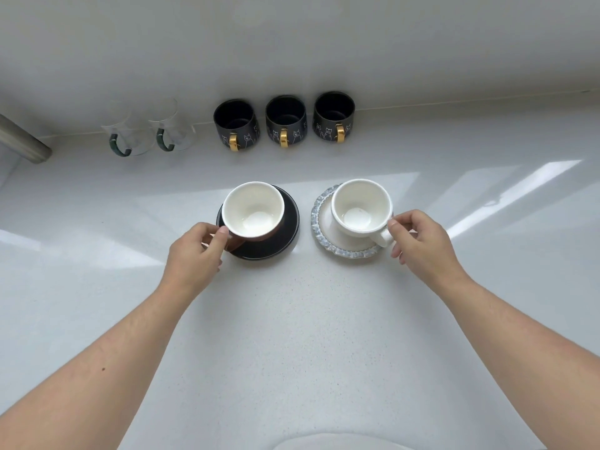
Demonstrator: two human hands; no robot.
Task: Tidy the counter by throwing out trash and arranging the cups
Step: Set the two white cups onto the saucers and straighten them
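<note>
Presently both hands grip cup handles on saucers, mid-counter
Left hand (194,251) pinches brown cup (253,211) on black saucer (289,228); right hand (422,245) pinches white cup (360,207) on scalloped saucer (321,219); behind, three dark mugs (285,121) and two glass cups (149,131) line the wall

Head view, steeply down onto counter (292,319)

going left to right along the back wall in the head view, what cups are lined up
glass cup → second glass cup → black mug → second black mug → third black mug
</note>
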